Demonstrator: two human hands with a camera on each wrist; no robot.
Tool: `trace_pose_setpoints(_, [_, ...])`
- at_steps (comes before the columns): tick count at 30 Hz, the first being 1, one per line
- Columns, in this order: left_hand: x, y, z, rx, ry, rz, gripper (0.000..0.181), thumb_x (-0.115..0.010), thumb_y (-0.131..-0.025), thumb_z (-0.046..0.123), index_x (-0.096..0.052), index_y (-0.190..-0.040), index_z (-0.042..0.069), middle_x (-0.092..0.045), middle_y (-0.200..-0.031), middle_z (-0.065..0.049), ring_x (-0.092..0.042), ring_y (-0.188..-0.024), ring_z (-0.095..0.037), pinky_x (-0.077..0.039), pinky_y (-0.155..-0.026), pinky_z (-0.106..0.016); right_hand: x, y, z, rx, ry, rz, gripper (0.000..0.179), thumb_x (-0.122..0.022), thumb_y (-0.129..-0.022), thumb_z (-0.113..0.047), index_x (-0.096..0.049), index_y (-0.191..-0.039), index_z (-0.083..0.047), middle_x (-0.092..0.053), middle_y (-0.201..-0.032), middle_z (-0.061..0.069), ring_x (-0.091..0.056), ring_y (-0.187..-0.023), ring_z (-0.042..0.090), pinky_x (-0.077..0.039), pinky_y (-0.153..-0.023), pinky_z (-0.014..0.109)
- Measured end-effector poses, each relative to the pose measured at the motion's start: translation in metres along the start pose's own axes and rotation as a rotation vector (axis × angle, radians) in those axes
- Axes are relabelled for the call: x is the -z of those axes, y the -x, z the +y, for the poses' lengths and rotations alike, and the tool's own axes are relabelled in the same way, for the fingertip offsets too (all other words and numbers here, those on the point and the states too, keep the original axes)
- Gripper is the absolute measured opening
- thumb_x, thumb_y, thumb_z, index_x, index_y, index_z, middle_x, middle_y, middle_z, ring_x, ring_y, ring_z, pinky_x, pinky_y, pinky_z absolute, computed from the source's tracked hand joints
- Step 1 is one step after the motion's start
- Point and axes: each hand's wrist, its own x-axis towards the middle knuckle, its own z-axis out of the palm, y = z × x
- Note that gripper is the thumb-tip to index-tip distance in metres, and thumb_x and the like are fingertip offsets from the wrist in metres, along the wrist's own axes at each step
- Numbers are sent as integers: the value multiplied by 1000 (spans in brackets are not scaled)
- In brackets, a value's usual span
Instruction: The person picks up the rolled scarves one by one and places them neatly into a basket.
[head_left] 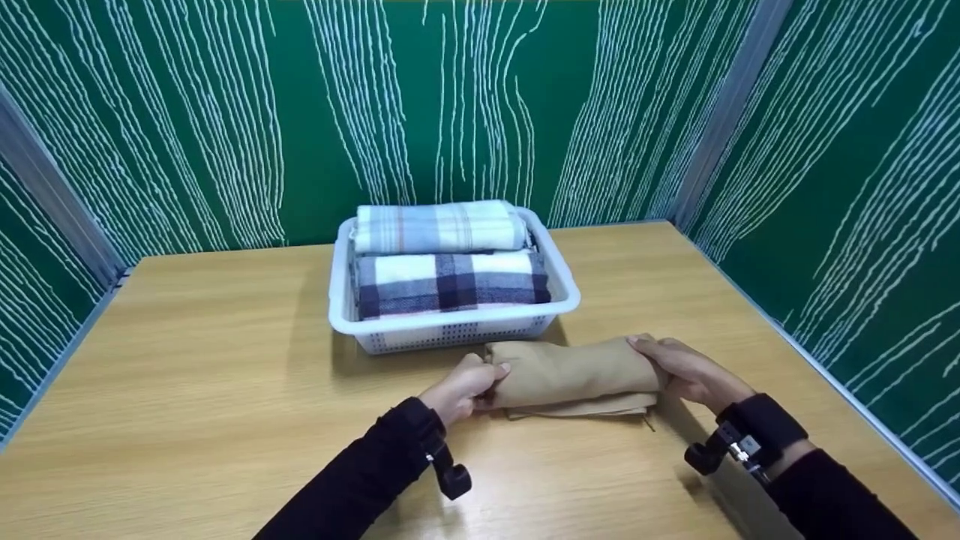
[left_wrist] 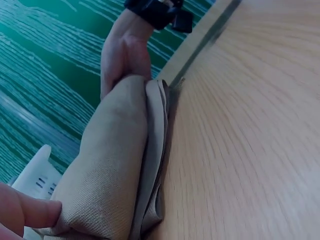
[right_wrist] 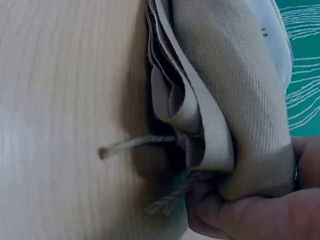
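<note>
A folded bundle of tan cloth (head_left: 574, 375) lies in front of the basket, its lower layers showing along the near edge. My left hand (head_left: 463, 384) grips its left end, the thumb on top of the fabric. At the other end, my right hand (head_left: 690, 367) holds the bundle, thumb over the top and fingers around the side. Two thin cords (right_wrist: 142, 142) hang from the layered right end in the right wrist view; one has a knotted tip. Part of each hand's fingers is hidden behind or under the cloth.
A white plastic basket (head_left: 454, 324) stands behind the bundle. In it lie a folded dark plaid cloth (head_left: 454, 281) and a folded pale blue-and-white plaid cloth (head_left: 442, 227). The wooden table (head_left: 187, 390) is bordered by green walls with white wavy lines.
</note>
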Motion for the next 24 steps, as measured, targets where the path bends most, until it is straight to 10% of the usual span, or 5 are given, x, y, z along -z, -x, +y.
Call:
trace_pose_setpoints(13, [37, 30, -1, -17, 70, -37, 13, -52, -97, 7, -50, -105, -4, -56, -85, -7, -60, -75, -16, -55, -79, -35, -33, 1, -5, 38, -145, -103, 23, -50, -100, -23, -64, -93, -6, -66, -85, 4, -65, -79, 14, -53, -74, 25])
trace_pose_setpoints(24, [71, 58, 6, -31, 106, -35, 13, -50, -98, 7, -50, -106, -3, -52, -80, -4, -53, -69, -12, -52, -66, -25, -63, 2, -16, 8, -234, -196, 23, -50, -100, -22, -66, -94, -7, -63, -92, 7, -63, -85, 17, -52, -80, 29])
